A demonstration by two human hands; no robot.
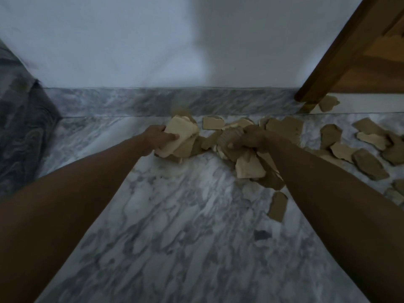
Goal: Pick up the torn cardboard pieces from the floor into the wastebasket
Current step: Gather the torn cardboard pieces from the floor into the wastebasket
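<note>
- Left hand fingers curl round a stack of cardboard pieces; right hand grips a bunch.
- More pieces litter the floor, far right.
- Likely light, stiff, slippery when stacked: clamp across flat faces.

Torn cardboard pieces, tan and ragged-edged, lie flat and scattered on the floor from twelve o'clock out to three, some overlapping. One pale bundle is lifted at eleven o'clock, stacked and tilted. Another clump hangs at one o'clock, crumpled, a pale piece drooping.
</note>
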